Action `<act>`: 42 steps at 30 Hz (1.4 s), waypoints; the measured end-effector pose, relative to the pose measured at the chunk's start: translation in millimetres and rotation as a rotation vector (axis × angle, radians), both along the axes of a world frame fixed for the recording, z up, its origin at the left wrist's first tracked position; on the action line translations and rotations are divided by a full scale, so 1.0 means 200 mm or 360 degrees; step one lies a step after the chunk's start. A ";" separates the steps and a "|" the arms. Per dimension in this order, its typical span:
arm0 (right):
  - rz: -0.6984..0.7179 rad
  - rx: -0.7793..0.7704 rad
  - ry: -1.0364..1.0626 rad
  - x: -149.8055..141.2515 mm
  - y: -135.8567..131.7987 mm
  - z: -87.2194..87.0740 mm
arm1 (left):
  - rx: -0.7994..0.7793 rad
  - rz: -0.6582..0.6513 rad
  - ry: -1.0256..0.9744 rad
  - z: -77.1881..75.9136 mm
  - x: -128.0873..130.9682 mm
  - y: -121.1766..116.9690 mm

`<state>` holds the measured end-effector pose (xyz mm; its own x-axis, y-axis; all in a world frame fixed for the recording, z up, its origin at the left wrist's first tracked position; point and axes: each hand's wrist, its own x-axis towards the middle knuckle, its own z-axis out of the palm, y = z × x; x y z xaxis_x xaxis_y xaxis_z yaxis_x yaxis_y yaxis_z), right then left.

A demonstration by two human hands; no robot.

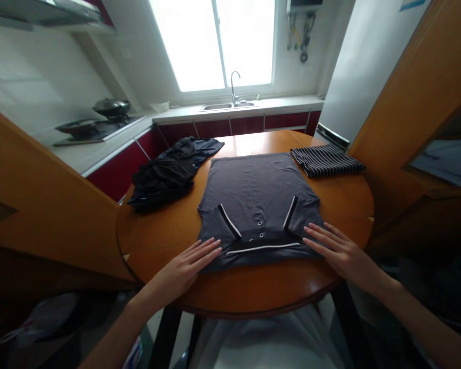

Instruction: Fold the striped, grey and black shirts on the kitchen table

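Observation:
A dark grey polo shirt (253, 184) lies spread on the round wooden table (253, 292), its hem toward the window and its collar toward me. Both short sleeves, edged in black and white, are folded inward over the front. Two buttons show above the black, white-trimmed collar. My left hand (192, 261) rests flat at the shirt's near left corner, fingers stretched out. At the near right corner, my right hand (336, 248) lies with its fingers spread on the cloth. Neither hand grasps anything.
Rumpled dark clothes (165, 177) are heaped at the table's left. A folded black-and-white striped cloth (328, 160) lies at the back right. Beyond stand a counter with a sink (217, 106), a stove with a lidded pan (111, 106), and a fridge (372, 66).

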<state>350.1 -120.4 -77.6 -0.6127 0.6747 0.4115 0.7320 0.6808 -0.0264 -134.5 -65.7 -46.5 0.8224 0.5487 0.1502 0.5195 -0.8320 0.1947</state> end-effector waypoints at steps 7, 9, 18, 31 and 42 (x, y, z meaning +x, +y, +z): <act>0.0105 -0.0031 0.0251 0.20 -0.01 -0.07 | -0.0094 -0.0101 -0.0195 -0.06 -0.12 0.04; 0.0105 -0.0026 0.0340 0.21 -0.01 -0.09 | -0.0132 -0.0154 -0.0263 -0.07 -0.12 0.06; 0.0018 -0.0183 0.0702 0.22 0.00 -0.13 | -0.0436 -0.0121 -0.0524 -0.04 -0.11 0.09; -0.0396 -0.0667 0.1259 0.14 0.21 0.06 | -0.1001 0.0597 -0.1054 0.05 0.02 0.25; -0.0692 -0.0843 0.1074 0.13 0.80 0.14 | -0.1185 0.1250 -0.1316 0.06 0.17 0.69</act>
<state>376.1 38.7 -48.8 -0.0106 0.9867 0.1625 0.6355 0.1321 -0.7607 -101.3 72.7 -34.6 0.0736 0.9930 -0.0922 0.3170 0.0644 0.9463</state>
